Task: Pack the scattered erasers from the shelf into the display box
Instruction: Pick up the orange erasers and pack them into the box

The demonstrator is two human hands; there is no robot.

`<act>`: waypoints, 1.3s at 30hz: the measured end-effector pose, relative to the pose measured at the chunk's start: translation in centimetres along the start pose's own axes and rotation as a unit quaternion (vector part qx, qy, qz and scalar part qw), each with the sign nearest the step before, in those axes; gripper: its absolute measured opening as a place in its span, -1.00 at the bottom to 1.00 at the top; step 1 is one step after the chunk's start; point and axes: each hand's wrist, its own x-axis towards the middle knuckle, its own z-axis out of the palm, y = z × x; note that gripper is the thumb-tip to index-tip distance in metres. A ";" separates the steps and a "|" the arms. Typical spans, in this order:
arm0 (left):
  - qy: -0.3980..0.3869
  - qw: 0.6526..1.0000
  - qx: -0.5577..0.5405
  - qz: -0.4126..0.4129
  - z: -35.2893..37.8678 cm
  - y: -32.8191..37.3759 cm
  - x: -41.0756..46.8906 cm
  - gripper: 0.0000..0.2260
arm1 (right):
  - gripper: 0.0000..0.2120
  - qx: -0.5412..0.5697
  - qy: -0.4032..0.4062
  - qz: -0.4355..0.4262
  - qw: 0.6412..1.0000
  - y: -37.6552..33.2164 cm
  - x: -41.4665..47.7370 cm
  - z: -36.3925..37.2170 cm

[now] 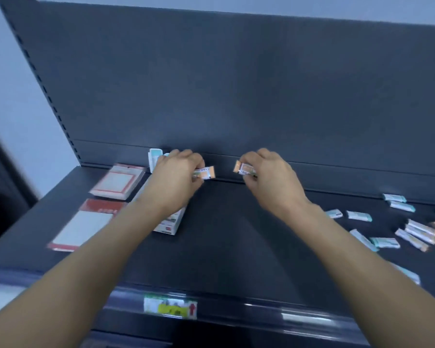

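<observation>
The left hand [178, 177] has its fingers curled and pinches the left-hand eraser [204, 172] at one end. The long axis of this eraser runs roughly left to right, and its orange end points right, toward the other hand. The right hand [266, 178] also has its fingers curled and pinches the right-hand eraser [244, 169]. The long axis here runs left to right at a slight tilt, and the orange end points left. The two orange ends face each other across a gap and do not touch. Both erasers are held above the shelf [224, 234], near the back panel [236, 84].

The fingers cover the palm-side end of each eraser, and blur makes the wrapper print unreadable. The display box [170, 223] lies on the shelf beneath the left hand and wrist, with its long axis running front to back. Only its near end and a raised flap behind the knuckles show; its contents cannot be seen.

The scattered erasers [359, 216] lie flat on the right part of the shelf, well apart from the box, pointing in mixed directions. Several are cut off by the right frame edge, and one is partly hidden by the right forearm. Two red-and-white packets [118, 182] lie left of the box. A price label [170, 306] sits on the front rail of the shelf.
</observation>
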 end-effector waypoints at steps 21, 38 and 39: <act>-0.222 0.969 0.076 0.077 5.3 -16.7 2.7 -0.74 | -0.79 -0.045 -0.140 0.066 0.987 -11.3 7.4 9.9; -0.211 0.973 0.062 0.062 4.9 -17.2 2.4 -0.87 | -0.67 -0.083 -0.213 0.066 0.971 -12.5 8.2 13.4; -0.209 0.974 0.061 0.061 4.7 -17.1 2.4 -0.86 | -0.66 -0.087 -0.214 0.065 0.971 -12.7 8.2 13.3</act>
